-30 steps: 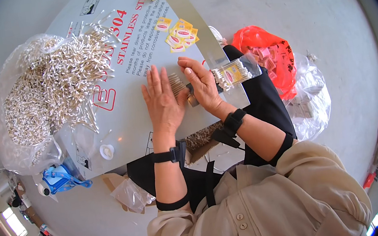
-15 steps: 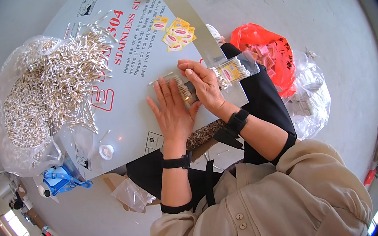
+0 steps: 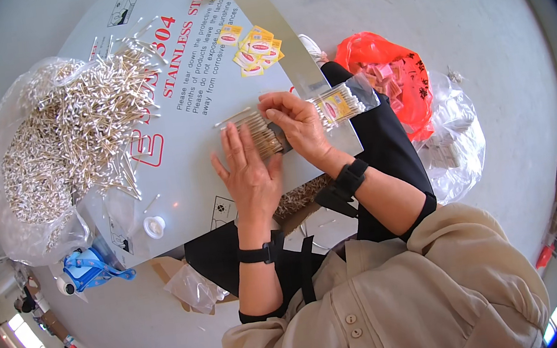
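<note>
Drawn back since a second ago, the left hand (image 3: 251, 181) bares more of a pale-stemmed cotton-swab row (image 3: 260, 134) on the grey table (image 3: 187, 164). Left to right, I've got white-tipped swabs (image 3: 89, 134) heaped in a clear plastic bag (image 3: 72, 237); that hand, fingers spread, against the row; the right hand (image 3: 304, 129) curled beside it, grip unclear; a yellow-labelled clear swab packet (image 3: 337, 105).

Left hand (image 3: 254, 180) shifted nearer body; swab row (image 3: 261, 133) more exposed.
</note>
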Motion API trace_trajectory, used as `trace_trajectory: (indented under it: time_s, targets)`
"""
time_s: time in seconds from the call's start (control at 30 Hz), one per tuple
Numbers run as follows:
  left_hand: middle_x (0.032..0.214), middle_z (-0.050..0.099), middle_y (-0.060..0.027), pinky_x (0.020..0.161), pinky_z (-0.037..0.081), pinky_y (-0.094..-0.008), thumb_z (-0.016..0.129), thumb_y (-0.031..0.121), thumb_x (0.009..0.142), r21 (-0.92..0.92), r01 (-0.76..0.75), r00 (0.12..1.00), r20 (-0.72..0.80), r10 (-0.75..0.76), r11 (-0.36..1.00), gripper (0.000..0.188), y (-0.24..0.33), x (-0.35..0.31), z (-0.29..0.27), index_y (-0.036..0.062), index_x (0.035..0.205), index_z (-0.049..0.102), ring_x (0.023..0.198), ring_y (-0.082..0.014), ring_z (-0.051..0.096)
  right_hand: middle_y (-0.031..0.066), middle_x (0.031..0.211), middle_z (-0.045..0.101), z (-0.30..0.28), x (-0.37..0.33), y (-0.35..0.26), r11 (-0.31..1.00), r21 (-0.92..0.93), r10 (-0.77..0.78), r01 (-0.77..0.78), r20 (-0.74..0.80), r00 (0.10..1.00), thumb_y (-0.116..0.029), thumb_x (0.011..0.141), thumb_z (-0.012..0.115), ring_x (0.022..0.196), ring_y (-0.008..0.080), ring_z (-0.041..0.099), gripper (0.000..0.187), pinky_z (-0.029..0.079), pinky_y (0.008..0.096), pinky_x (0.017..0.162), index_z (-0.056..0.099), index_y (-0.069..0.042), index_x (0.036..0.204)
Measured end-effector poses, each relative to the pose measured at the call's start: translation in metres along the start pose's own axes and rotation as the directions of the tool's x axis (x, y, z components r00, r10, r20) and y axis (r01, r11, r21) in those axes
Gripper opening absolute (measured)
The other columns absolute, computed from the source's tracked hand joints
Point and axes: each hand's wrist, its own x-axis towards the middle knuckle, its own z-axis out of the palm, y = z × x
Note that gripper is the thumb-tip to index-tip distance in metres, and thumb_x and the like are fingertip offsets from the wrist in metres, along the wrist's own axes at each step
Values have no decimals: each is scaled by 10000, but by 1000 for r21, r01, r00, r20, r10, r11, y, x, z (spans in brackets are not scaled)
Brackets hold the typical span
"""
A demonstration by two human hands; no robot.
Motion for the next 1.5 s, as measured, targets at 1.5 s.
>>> trace_trajectory:
  time_s: [1.5]
  targets:
    - [1501, 361, -214, 1132, 262, -537, 687, 94, 817, -96, -18, 993, -116, 7, 995, 641, -34, 13, 10, 15, 1403, 438, 1409, -379, 319, 123, 863, 546, 2, 15, -25, 236, -735, -244, 636, 589, 771, -36, 765, 630, 695, 312, 633, 93, 538, 393, 600, 548, -21, 804]
